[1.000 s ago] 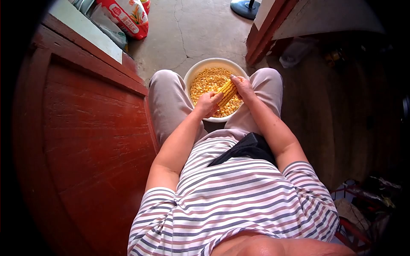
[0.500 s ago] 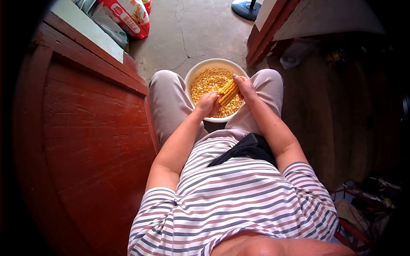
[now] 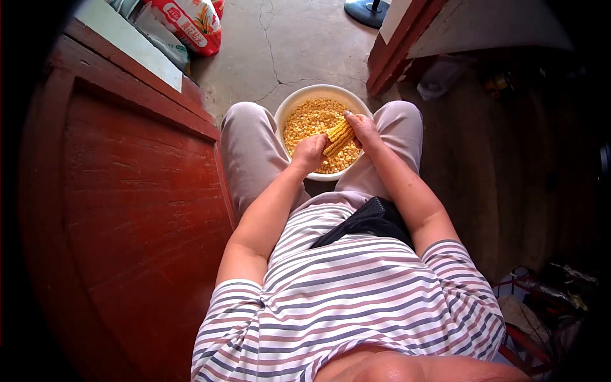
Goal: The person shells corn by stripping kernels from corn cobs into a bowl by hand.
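A yellow corn cob [image 3: 339, 138] is held at a slant over a white basin [image 3: 288, 102] between my knees. Loose corn kernels [image 3: 312, 118] fill much of the basin. My left hand [image 3: 309, 153] grips the lower left end of the cob, its fingers closed. At the upper right end, my right hand [image 3: 363, 131] is wrapped round the cob, with the thumb along its top. The undersides of both hands are hidden.
A red wooden door [image 3: 140, 210] stands close on the left. Past the knees are a red and white bag [image 3: 191, 25], a round black stand base [image 3: 367, 11] and a red door frame [image 3: 396, 54]. A clear plastic bag [image 3: 441, 77] lies at the right.
My left hand has shifted slightly, its fingers more closed at the cob's lower end. Both hands still hold the cob. The view has moved a little.
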`<move>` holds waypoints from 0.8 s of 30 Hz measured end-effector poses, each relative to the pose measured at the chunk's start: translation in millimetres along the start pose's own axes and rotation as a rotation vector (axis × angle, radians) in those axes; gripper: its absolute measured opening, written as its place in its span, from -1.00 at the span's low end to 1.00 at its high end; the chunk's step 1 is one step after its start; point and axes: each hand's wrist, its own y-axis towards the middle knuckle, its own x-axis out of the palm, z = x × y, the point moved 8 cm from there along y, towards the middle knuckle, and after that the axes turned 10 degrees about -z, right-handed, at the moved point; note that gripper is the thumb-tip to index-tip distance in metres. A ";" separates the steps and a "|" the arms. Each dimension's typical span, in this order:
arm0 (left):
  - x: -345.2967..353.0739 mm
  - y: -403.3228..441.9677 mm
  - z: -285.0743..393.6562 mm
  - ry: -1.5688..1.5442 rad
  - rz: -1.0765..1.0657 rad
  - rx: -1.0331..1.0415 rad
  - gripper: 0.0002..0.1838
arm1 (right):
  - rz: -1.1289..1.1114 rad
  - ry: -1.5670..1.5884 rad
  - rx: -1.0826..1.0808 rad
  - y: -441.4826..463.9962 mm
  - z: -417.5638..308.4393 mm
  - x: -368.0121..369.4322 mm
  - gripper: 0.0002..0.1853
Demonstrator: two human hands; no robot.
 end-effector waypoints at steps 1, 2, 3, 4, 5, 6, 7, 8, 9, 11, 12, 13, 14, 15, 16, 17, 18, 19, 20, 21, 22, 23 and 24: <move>-1.5 3.6 -5.0 -0.039 0.053 0.087 -0.54 | 0.010 -0.012 -0.002 -0.6 -1.0 -0.5 -0.56; -4.3 1.0 0.9 -0.039 0.056 0.091 -0.54 | 0.009 -0.015 -0.006 0.5 -0.1 -1.2 -0.56; -8.2 -7.2 19.0 0.111 0.093 0.220 -0.56 | 0.011 -0.014 -0.008 1.1 1.9 -1.4 -0.55; -11.2 -15.0 38.2 0.265 0.132 0.353 -0.58 | 0.014 -0.012 -0.017 2.3 1.0 -1.9 -0.54; -7.8 -17.6 43.3 0.468 0.128 0.416 -0.61 | -0.002 -0.096 -0.019 0.5 -2.0 -3.8 -0.50; -4.1 -20.7 47.3 0.666 0.142 0.486 -0.63 | 0.070 -0.167 -0.049 7.5 4.9 -10.8 -0.48; 3.5 -3.4 18.8 -0.104 -0.128 0.112 -0.62 | 0.056 -0.177 -0.034 20.2 16.4 -15.4 -0.46; 12.3 -6.2 -12.0 -0.880 -0.007 -0.310 -0.60 | 0.081 -0.170 -0.006 23.2 22.9 -19.0 -0.46; 18.0 -11.8 30.4 -1.143 -0.116 -0.164 -0.60 | 0.054 -0.127 0.000 22.0 24.3 -17.9 -0.47; 5.9 -11.3 30.9 -0.701 -0.144 -0.148 -0.64 | 0.059 -0.083 -0.018 12.5 11.4 -15.6 -0.51; 0.7 -14.0 26.5 -0.298 -0.141 -0.189 -0.67 | 0.055 -0.087 -0.018 12.0 14.2 -15.6 -0.53; -0.7 -15.8 29.8 -0.264 -0.134 -0.151 -0.67 | 0.037 -0.051 -0.019 10.3 14.4 -13.0 -0.55; -0.9 -17.4 32.8 -0.232 -0.129 -0.120 -0.68 | 0.017 -0.014 -0.013 9.0 15.6 -10.8 -0.56; -1.3 -19.3 33.3 -0.262 -0.106 -0.128 -0.69 | 0.016 -0.011 -0.003 8.7 14.2 -10.2 -0.55; 6.9 -12.5 13.5 -0.371 -0.124 -0.124 -0.70 | 0.017 -0.009 -0.016 8.9 13.7 -10.9 -0.55; 3.2 -14.2 19.4 -0.247 -0.094 -0.089 -0.70 | 0.012 -0.013 0.002 6.0 12.7 -9.4 -0.55; -1.9 -15.7 26.1 -0.123 -0.063 -0.052 -0.70 | 0.006 -0.018 0.018 4.3 11.6 -8.0 -0.55; 0.0 -3.4 3.0 -0.015 -0.023 0.091 -0.70 | 0.014 -0.019 0.010 7.3 14.5 -9.0 -0.56; -2.0 -12.2 18.4 -0.204 -0.006 0.031 -0.69 | 0.023 -0.007 0.027 7.1 15.0 -9.0 -0.56; -3.4 -0.8 -3.2 -0.073 0.030 0.039 -0.66 | 0.009 0.008 0.024 6.3 14.1 -7.4 -0.56; -2.3 9.5 -24.7 -0.009 0.052 0.044 -0.64 | -0.007 0.021 0.023 5.9 13.6 -6.1 -0.56; -1.7 18.7 -43.1 0.054 0.075 0.048 -0.63 | -0.010 0.016 0.019 6.5 12.4 -6.2 -0.56; -1.3 21.1 -45.2 0.011 0.072 0.076 -0.63 | 0.004 0.006 0.024 6.6 12.5 -7.7 -0.55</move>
